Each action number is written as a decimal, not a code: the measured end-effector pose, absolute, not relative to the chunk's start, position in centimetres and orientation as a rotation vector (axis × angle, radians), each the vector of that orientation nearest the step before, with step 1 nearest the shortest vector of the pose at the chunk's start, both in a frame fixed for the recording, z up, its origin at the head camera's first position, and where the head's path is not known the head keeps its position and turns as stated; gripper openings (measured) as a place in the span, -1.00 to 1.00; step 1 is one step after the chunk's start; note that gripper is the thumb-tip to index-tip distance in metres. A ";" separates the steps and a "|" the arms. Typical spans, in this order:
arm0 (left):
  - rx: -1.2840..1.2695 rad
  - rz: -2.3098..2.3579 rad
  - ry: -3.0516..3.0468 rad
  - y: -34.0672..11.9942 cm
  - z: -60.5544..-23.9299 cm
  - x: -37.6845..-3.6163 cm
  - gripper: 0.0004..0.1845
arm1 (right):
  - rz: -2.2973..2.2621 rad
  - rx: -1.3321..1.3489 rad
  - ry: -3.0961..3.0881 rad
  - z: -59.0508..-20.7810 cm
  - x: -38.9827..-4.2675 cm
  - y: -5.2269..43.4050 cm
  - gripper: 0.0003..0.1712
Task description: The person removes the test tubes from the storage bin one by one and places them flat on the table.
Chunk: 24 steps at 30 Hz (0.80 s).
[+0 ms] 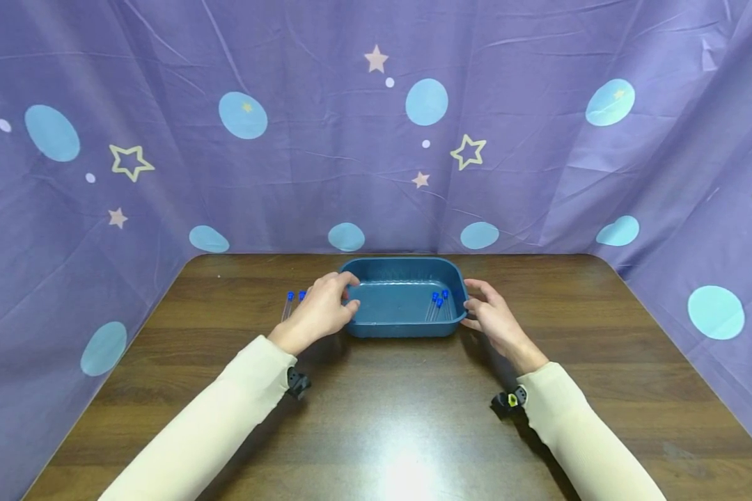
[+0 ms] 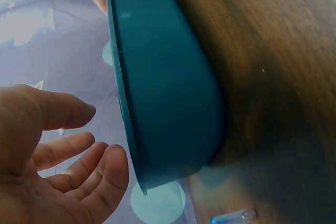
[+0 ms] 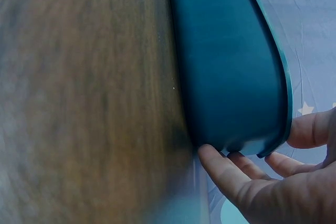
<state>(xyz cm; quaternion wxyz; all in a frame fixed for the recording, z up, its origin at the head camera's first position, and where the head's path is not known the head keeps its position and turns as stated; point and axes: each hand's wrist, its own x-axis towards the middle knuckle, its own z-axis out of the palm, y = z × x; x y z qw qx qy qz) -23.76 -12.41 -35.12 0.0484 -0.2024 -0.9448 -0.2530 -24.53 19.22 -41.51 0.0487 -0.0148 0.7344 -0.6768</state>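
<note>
A blue-green plastic tray sits on the wooden table between my hands. Three thin clear tubes with blue caps lie inside it, near its right end. My left hand is at the tray's left end, fingers loosely bent; in the left wrist view its fingertips stand just off the rim. At the opposite end, my right hand touches the outer wall with its fingertips, and its thumb is by the rim, as the right wrist view shows. More blue-capped tubes lie left of my left hand, partly hidden by it.
The brown wooden table extends on both sides of the tray. A purple curtain with stars and blue dots hangs behind the table and along its sides. Glare marks the table's near middle.
</note>
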 end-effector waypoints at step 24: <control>-0.723 -0.773 -2.896 -8.1 -35.6 -24.4 -0.63 | -2.087 -0.039 2.219 -41.3 -24.4 19.1 -0.41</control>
